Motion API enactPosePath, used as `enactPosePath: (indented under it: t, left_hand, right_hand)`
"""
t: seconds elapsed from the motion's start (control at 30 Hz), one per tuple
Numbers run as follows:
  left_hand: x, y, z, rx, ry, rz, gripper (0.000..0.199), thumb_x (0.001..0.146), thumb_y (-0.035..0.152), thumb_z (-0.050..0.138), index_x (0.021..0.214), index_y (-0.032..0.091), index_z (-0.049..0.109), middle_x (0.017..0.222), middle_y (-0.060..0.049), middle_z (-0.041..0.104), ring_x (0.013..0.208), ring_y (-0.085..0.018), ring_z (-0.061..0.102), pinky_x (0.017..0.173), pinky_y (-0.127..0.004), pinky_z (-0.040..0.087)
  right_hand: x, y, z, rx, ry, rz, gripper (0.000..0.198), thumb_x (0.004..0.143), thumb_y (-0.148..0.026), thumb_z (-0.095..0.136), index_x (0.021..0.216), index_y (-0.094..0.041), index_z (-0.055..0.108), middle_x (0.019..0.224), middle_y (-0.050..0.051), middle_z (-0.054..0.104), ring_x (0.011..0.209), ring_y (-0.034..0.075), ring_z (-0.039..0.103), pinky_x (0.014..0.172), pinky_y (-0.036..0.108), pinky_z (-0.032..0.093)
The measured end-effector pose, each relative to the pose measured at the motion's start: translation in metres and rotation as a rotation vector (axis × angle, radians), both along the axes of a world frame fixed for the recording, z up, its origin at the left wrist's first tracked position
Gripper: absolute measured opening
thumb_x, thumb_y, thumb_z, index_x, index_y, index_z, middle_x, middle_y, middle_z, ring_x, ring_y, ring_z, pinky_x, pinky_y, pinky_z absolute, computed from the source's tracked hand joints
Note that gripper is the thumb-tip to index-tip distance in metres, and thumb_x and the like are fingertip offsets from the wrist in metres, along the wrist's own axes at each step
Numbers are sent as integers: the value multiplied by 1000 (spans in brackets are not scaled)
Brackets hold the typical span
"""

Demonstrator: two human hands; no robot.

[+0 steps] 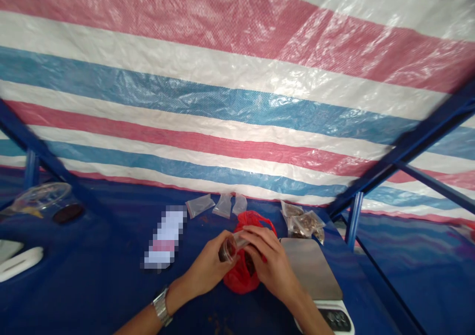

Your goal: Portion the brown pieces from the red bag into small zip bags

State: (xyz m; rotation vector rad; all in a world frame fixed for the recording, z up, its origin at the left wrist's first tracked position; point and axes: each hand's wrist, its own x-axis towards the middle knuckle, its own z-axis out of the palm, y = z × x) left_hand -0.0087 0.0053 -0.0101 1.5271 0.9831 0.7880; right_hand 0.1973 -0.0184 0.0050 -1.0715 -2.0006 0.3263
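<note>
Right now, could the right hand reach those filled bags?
Probably yes: the filled bags lie close by, with nothing tall between, though the right hand is busy with a small clear bag.

- A woven plastic sheet [222, 107] with red, white and blue stripes fills the background, creased and slanting.
- Light glares off its glossy surface, strongest at the upper right.
- A dark blue beam [426, 133] runs diagonally at right, with a thinner bar [434, 185] and a short post [354, 221] joined to it.
- Another blue beam [39, 147] slants at left, beside a post.
- Below spreads a deep blue tabletop [92, 275].
</note>
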Motion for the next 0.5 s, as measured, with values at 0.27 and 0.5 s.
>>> enactPosePath:
  t: [0.27,0.5]
  left_hand:
    - [-3,0,-5,55,8,7,20,89,27,68,107,21,63,91,-2,65,78,-17,58,69,-27,47]
    - [-7,2,-17,279,33,16,29,95,23,59,123,27,52,123,-5,47,89,-14,57,79,-29,51]
  right_hand:
    - [4,-1,-8,101,-172,26,44,103,-10,54,141,-32,58,135,8,70,120,22,68,103,44,54]
    - [17,10,-9,134,-2,-103,31,100,-19,64,129,-30,63,124,9,74,113,26,69,99,46,52]
